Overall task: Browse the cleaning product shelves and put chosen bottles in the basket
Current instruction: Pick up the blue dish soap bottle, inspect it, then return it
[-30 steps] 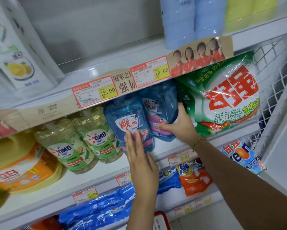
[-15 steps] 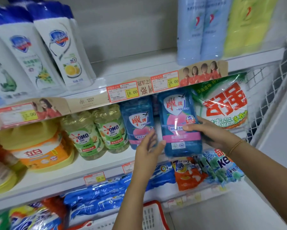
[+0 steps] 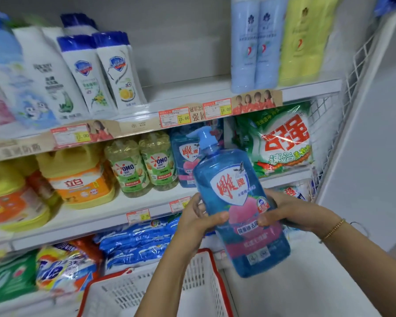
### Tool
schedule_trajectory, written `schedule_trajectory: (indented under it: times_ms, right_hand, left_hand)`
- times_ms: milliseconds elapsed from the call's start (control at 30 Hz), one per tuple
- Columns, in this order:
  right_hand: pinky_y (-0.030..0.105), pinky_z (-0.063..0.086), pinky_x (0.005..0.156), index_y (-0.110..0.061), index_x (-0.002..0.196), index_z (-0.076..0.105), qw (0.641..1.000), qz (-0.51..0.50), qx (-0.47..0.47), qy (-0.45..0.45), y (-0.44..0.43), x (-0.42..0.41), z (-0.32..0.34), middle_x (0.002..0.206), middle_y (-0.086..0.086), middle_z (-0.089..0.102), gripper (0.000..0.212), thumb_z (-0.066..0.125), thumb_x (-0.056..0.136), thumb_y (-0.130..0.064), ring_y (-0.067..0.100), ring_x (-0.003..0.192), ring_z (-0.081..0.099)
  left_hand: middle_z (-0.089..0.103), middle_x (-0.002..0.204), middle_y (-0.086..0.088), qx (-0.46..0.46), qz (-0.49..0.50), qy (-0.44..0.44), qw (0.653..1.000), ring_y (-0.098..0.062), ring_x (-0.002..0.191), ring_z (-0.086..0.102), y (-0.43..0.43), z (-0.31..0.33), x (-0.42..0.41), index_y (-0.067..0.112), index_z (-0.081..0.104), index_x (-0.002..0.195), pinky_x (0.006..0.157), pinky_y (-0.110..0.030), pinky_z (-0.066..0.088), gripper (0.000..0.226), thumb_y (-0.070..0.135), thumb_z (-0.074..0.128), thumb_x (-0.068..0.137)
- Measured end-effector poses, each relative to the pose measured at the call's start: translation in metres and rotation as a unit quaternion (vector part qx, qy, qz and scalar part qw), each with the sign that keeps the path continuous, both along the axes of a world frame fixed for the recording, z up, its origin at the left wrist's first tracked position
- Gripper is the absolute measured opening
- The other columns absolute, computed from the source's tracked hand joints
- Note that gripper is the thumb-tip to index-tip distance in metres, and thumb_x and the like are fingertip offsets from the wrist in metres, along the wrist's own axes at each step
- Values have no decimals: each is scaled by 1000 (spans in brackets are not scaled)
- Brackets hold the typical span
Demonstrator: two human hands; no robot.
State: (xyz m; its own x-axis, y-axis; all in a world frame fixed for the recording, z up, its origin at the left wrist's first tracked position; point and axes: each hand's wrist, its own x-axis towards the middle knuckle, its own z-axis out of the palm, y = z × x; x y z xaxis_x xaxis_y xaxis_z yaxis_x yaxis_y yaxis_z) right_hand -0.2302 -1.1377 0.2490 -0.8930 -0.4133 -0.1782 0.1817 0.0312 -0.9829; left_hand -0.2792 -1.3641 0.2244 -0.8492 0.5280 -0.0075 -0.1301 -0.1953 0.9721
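Bottle: a blue pump bottle (image 3: 236, 202) of detergent with a red-and-white shield label is held clear of the shelf (image 3: 96, 216), right of centre. It tilts, with its pump towards the upper left.
Left hand: the left hand (image 3: 199, 223) is curled round the bottle's left side, thumb across the front.
Right hand: the right hand (image 3: 295, 216) is clamped on the right side, thumb on the label.
Basket: a white basket (image 3: 199, 277) with a red rim sits at lower centre. The bottle's base hangs just right of its rim.
Step in hand: probably checking the label before lowering the bottle in.
Doing it well: the bottle looks full and heavy, so grip it with both hands. Swing it left over the opening and set it down base first, releasing only once it rests.
Risk: the pump head may catch on the mesh wall, and the plastic may be slippery.
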Motion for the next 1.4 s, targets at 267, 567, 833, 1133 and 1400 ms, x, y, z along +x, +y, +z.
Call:
schedule_trajectory:
  times_ms: [267, 567, 833, 1133, 1400]
  right_hand:
    - [31, 52, 92, -36, 125, 53, 972, -194, -19, 134, -56, 22, 4, 120, -14, 65, 63, 83, 70, -25, 12, 119, 57]
    - [-7, 31, 87, -40, 144, 11, 870, -308, 201, 329, -116, 25, -14, 138, -26, 22, 125, 90, 47, -47, -24, 123, 25]
    - [-2, 38, 86, -34, 143, 27, 835, -335, 159, 408, -120, 18, 4, 134, -20, 28, 113, 92, 53, -19, -13, 123, 36]
    - [33, 55, 81, -41, 130, 46, 947, -182, -155, 215, -113, 18, 11, 123, -3, 63, 86, 80, 58, -10, 25, 112, 62]
    - [39, 50, 94, -26, 131, 54, 938, -51, -330, 92, -104, 18, 0, 133, 7, 58, 68, 81, 68, -22, 29, 124, 54]
  left_hand:
    - [72, 101, 12, -13, 203, 130, 970, -3, 90, 68, -32, 36, 43, 22, 59, 110, 66, -19, 55, 70, 24, 89, 47]
    - [66, 119, 0, 110, 296, 103, 943, -7, 97, 69, -38, 61, 33, 23, 55, 116, 79, -31, 59, 53, -2, 74, 74]
    - [62, 129, -5, 144, 136, 119, 973, -26, 118, 60, -68, 70, 6, 22, 60, 123, 94, -46, 52, 91, 52, 92, 43]
    - [48, 142, -14, 165, -21, 69, 984, -37, 130, 47, -85, 83, -31, 14, 35, 146, 99, -59, 43, 119, 38, 95, 46]
    - [62, 123, -15, 177, -67, 56, 980, -32, 116, 58, -76, 75, -40, 6, 52, 128, 99, -50, 47, 93, 28, 95, 49]
